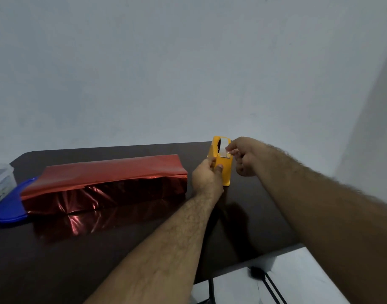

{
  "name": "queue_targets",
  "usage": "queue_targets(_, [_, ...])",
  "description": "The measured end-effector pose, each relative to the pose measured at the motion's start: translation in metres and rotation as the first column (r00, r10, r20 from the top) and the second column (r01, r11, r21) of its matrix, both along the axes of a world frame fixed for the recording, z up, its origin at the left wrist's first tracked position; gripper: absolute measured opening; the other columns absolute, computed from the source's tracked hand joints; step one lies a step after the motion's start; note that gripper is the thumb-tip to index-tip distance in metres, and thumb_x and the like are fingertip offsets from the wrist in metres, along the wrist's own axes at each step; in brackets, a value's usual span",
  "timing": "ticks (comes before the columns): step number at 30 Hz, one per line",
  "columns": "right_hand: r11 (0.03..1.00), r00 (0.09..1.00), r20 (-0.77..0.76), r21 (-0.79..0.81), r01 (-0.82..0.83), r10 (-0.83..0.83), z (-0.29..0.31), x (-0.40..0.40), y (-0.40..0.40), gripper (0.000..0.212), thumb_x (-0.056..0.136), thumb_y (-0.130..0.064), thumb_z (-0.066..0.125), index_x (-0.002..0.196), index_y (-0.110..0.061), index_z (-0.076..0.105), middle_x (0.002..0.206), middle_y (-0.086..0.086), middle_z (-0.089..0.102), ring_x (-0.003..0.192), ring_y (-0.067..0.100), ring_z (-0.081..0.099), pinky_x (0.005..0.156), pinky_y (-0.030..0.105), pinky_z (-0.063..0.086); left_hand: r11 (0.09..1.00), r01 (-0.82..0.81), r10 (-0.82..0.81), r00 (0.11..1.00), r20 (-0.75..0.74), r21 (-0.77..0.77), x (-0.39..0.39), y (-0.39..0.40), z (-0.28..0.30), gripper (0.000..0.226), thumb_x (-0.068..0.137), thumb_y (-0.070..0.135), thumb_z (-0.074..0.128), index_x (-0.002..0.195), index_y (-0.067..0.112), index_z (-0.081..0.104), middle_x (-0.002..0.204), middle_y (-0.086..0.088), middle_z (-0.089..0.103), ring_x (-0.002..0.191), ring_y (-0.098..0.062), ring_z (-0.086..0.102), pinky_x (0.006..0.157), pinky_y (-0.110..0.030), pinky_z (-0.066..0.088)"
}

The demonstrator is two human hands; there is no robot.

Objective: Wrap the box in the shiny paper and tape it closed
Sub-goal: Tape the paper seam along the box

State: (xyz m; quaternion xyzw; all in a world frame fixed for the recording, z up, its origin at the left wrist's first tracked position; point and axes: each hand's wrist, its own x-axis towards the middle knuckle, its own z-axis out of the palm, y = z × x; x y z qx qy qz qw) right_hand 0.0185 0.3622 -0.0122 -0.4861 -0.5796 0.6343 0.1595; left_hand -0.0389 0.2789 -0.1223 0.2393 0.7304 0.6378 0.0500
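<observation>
A long box covered in shiny red paper (104,178) lies on the dark table (78,249), left of centre, with a loose flap of the paper spread toward me. To its right stands a yellow tape dispenser (225,170). My left hand (206,176) grips the dispenser's near side, thumb on its front. My right hand (243,155) pinches the end of the clear tape (228,152) at the dispenser's cutter, the other fingers curled.
A blue lid (9,207) and a clear plastic container (0,183) sit at the table's left edge, touching the wrapped box's end. The table's right edge runs diagonally near my right forearm, with white floor and a black stand leg (269,284) below. A plain wall stands behind.
</observation>
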Motion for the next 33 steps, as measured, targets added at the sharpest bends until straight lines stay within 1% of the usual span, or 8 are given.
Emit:
queue_targets(5, [0.998,0.997,-0.078,-0.058,0.005,-0.010,-0.006,0.011,-0.009,0.025,0.091,-0.015,0.065,0.071,-0.021,0.051,0.057,-0.010,0.029,0.044,0.009,0.020,0.043,0.024,0.023,0.999,-0.002,0.000,0.999,0.045,0.036,0.001,-0.004,0.001,0.036,0.104,0.028,0.066,0.140,0.025,0.067,0.122,0.000,0.074,0.085,-0.026,0.078,0.050,-0.033,0.062])
queue_targets(8, [0.998,0.997,-0.078,-0.057,-0.011,0.007,-0.028,0.015,-0.013,0.031,0.090,-0.016,0.062,0.066,-0.024,0.044,0.053,-0.009,0.028,0.038,0.009,0.019,0.035,0.019,0.020,0.999,0.012,-0.014,0.999,0.031,0.050,0.000,-0.004,0.001,0.038,0.105,0.024,0.066,0.143,0.023,0.066,0.127,0.003,0.074,0.089,-0.025,0.077,0.057,-0.037,0.065])
queue_targets(12, [0.993,0.979,-0.181,0.049,0.103,-0.093,-0.048,0.014,-0.020,0.010,0.090,-0.011,0.068,0.100,-0.010,0.066,0.065,-0.001,0.045,0.043,0.012,0.038,0.032,0.019,0.031,0.995,0.067,-0.077,0.987,0.140,0.076,-0.006,-0.003,-0.002,0.039,0.107,0.015,0.059,0.143,0.029,0.066,0.124,0.003,0.074,0.085,-0.024,0.078,0.055,-0.033,0.064])
queue_targets(15, [0.947,0.955,-0.259,0.245,0.209,-0.144,-0.068,0.011,-0.016,0.033,0.088,-0.018,0.081,0.114,0.000,0.070,0.080,0.005,0.056,0.062,0.019,0.050,0.044,0.028,0.043,0.983,0.125,-0.149,0.969,0.197,0.131,-0.009,-0.006,-0.007,0.044,0.107,0.008,0.051,0.143,0.027,0.067,0.118,0.003,0.075,0.090,-0.023,0.078,0.063,-0.033,0.066])
queue_targets(18, [0.901,0.945,-0.307,0.367,0.231,-0.117,-0.085,0.010,-0.018,0.022,0.095,-0.026,0.078,0.103,-0.006,0.076,0.091,0.004,0.071,0.076,0.019,0.063,0.061,0.031,0.049,0.978,0.154,-0.178,0.968,0.174,0.143,-0.011,-0.005,-0.013,0.045,0.106,0.011,0.051,0.145,0.026,0.064,0.119,0.006,0.076,0.103,-0.017,0.076,0.082,-0.037,0.067])
queue_targets(24, [0.867,0.910,-0.407,0.424,0.261,-0.075,-0.098,0.014,-0.025,0.018,0.101,-0.022,0.071,0.083,-0.019,0.075,0.078,-0.007,0.074,0.072,0.006,0.071,0.059,0.021,0.053,0.989,0.038,-0.047,0.997,0.058,0.144,0.000,-0.014,-0.008,0.043,0.106,0.010,0.045,0.143,0.019,0.064,0.129,0.005,0.071,0.117,-0.012,0.067,0.103,-0.037,0.058])
queue_targets(29, [0.825,0.964,-0.265,0.543,0.157,-0.010,-0.104,0.016,-0.029,0.015,0.094,-0.023,0.078,0.080,-0.017,0.078,0.077,0.003,0.077,0.079,0.025,0.076,0.075,0.049,0.066,0.989,-0.053,0.063,0.996,-0.069,0.140,0.011,-0.019,-0.003,0.042,0.111,0.011,0.044,0.149,0.017,0.059,0.139,0.006,0.063,0.124,-0.005,0.056,0.104,-0.026,0.048])
queue_targets(33, [0.790,0.935,-0.323,0.607,0.085,0.147,-0.103,0.025,-0.033,0.012,0.096,-0.023,0.077,0.087,-0.015,0.078,0.080,0.006,0.076,0.078,0.025,0.074,0.076,0.048,0.066,0.932,-0.141,0.162,0.986,-0.037,0.333,0.019,-0.037,0.021,0.030,0.110,0.011,0.052,0.134,0.020,0.068,0.127,0.009,0.070,0.118,-0.004,0.064,0.103,-0.023,0.052])
